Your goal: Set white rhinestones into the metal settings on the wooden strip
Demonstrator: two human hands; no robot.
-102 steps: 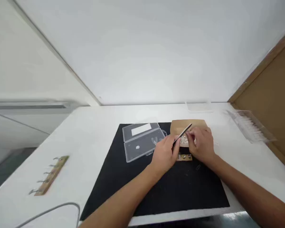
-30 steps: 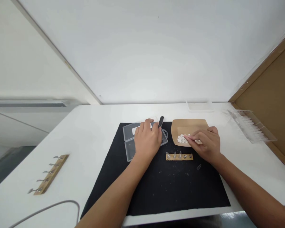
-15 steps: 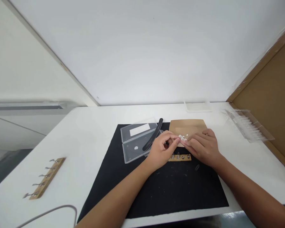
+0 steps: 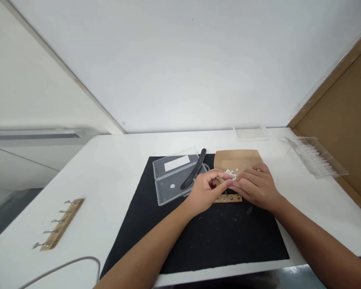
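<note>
My left hand (image 4: 203, 190) and my right hand (image 4: 257, 186) meet fingertip to fingertip above the near edge of a brown paper sheet (image 4: 239, 155). Both are closed in a pinch; whatever sits between the fingers is too small to make out. Small white pieces (image 4: 229, 172) lie on the paper just beyond the fingertips. Below the hands is a wooden strip (image 4: 236, 199) with small clear and metallic parts on it, partly covered by my left hand. A clear nail tip (image 4: 249, 210) rests on the black mat (image 4: 225, 241), near my right hand.
A black curved nail file (image 4: 195, 170) lies across an opened clear plastic case (image 4: 165, 195). Far left, a second wooden strip (image 4: 63, 224) carries several metal stems, with a cable (image 4: 78, 261) nearby. At right is a clear box of nail tips (image 4: 313, 158) beside a cardboard panel (image 4: 345, 120).
My left hand's thumb and index finger have shifted slightly right, closer against my right fingertips. The right hand has hardly moved, and the other things lie as before.
</note>
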